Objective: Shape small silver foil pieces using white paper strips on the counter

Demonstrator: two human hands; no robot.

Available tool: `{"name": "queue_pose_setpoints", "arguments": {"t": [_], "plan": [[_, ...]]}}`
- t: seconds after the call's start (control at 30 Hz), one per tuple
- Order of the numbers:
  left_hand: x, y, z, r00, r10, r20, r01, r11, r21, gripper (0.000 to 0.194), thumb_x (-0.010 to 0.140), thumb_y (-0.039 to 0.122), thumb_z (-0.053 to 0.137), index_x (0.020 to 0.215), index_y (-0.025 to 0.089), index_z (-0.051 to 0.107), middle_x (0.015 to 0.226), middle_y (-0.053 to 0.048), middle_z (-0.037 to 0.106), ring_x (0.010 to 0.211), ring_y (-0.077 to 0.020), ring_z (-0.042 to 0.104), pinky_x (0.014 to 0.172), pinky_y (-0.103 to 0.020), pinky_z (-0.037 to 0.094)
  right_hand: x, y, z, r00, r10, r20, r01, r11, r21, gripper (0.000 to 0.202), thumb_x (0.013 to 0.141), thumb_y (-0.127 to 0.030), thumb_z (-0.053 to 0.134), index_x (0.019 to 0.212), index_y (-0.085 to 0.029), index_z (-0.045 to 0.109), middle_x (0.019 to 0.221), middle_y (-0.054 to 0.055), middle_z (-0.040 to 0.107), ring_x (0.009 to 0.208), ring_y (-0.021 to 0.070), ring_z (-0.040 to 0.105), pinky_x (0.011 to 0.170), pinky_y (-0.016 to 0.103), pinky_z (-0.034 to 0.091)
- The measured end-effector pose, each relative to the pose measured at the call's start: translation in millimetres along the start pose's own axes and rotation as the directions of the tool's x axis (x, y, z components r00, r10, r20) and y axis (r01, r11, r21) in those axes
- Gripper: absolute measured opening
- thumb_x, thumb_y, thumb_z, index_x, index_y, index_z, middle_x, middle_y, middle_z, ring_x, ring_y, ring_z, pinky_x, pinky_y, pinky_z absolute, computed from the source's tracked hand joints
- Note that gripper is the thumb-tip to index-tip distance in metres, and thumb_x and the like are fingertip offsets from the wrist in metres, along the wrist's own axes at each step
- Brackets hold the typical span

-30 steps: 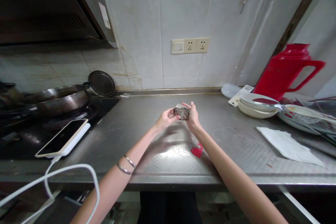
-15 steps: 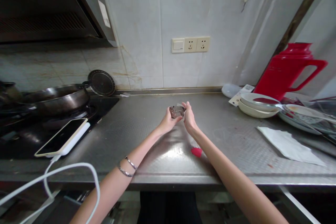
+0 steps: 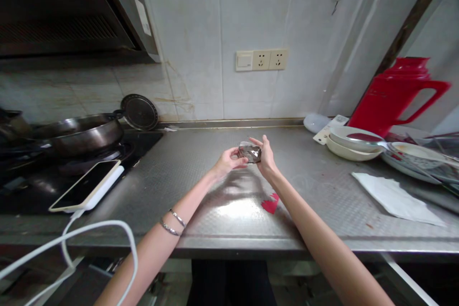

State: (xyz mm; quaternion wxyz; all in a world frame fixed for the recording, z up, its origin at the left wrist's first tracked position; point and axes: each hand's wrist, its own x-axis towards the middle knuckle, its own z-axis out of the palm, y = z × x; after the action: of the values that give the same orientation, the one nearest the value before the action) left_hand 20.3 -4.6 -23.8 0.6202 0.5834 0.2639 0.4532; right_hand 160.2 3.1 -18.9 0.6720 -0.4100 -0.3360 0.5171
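Both hands meet above the middle of the stainless steel counter [image 3: 201,172], well back from its front edge. Left hand [image 3: 225,162] curls its fingers round the near-left side of a small shiny dark packet [image 3: 250,153], thumb on top; right hand [image 3: 266,158] grips the packet's right side, fingers partly straightened and pointing up-left. The packet is pinched between the two hands and held clear of the counter, its crinkled wrapping catching light; what is inside cannot be told. Two thin bangles [image 3: 172,224] sit on the left forearm. A small red scrap [image 3: 269,204] lies on the counter just below the right wrist. To the left, a phone [image 3: 86,191] rests on a white block at the stove edge, a white cable [image 3: 89,234] looping down from it; a dark wok [image 3: 82,133] sits on the burner behind. To the right: stacked white dishes [image 3: 349,146], a red thermos jug [image 3: 394,95], a white paper napkin [image 3: 394,198]
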Motion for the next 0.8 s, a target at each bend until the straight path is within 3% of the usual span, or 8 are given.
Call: {"name": "queue_pose_setpoints", "arguments": {"t": [0.13,0.23,0.37,0.57,0.67,0.8], "plan": [[-3,6,-0.4,0.992,-0.084,0.095,0.086,0.996,-0.028,0.054,0.059,0.026,0.082,0.107,0.014,0.062,0.106,-0.010,0.063,0.092,-0.0196,0.059,0.081,-0.038,0.051,-5,1,3,0.999,0.015,0.045,-0.015,1.000,0.007,0.057,0.085,-0.061,0.034,0.103,-0.016,0.063,0.078,0.007,0.073,0.066,0.0200,0.067,0.061,0.030,0.052],[-3,6,-0.3,0.992,-0.070,0.104,0.072,0.997,-0.014,0.059,0.056,0.025,0.083,0.109,0.013,0.060,0.104,-0.010,0.064,0.091,-0.0195,0.060,0.085,-0.040,0.048,-3,4,2,1.000,-0.016,0.022,0.017,0.999,-0.035,0.056,0.084,-0.062,0.035,0.101,-0.018,0.065,0.085,0.006,0.073,0.075,0.0207,0.068,0.067,0.031,0.052],[3,-6,0.6,0.998,0.059,-0.022,-0.057,0.994,0.088,0.069,0.050,0.021,0.086,0.110,0.014,0.052,0.104,-0.010,0.063,0.092,-0.0190,0.060,0.092,-0.040,0.044,-2,9,2,0.997,-0.068,-0.045,0.063,0.994,-0.094,0.051,0.085,-0.058,0.037,0.099,-0.019,0.067,0.098,0.004,0.071,0.089,0.0204,0.066,0.076,0.030,0.051],[8,-24,5.7,0.958,0.195,-0.212,-0.148,0.964,0.219,0.080,0.040,0.021,0.088,0.104,0.016,0.041,0.106,-0.008,0.057,0.097,-0.0196,0.058,0.093,-0.039,0.043,-9,12,10,0.995,-0.098,0.018,0.099,0.991,-0.086,0.050,0.086,-0.055,0.037,0.104,-0.018,0.065,0.097,0.006,0.071,0.087,0.0206,0.067,0.082,0.033,0.049],[5,-20,7.5,0.975,0.182,-0.127,-0.160,0.973,0.164,0.081,0.043,0.018,0.087,0.110,0.017,0.042,0.110,-0.010,0.058,0.101,-0.0209,0.057,0.095,-0.040,0.042,-9,11,9,0.996,-0.084,0.015,0.085,0.992,-0.091,0.050,0.086,-0.054,0.037,0.103,-0.017,0.065,0.094,0.007,0.072,0.084,0.0211,0.067,0.082,0.033,0.050],[-2,-6,7.2,0.992,0.056,0.115,-0.067,0.993,0.093,0.068,0.060,0.019,0.078,0.120,0.018,0.045,0.109,-0.011,0.060,0.094,-0.0209,0.060,0.082,-0.036,0.049,-5,3,3,0.998,-0.052,0.029,0.053,0.998,-0.033,0.053,0.088,-0.055,0.032,0.108,-0.016,0.061,0.092,0.008,0.073,0.076,0.0216,0.068,0.075,0.035,0.052]]}}
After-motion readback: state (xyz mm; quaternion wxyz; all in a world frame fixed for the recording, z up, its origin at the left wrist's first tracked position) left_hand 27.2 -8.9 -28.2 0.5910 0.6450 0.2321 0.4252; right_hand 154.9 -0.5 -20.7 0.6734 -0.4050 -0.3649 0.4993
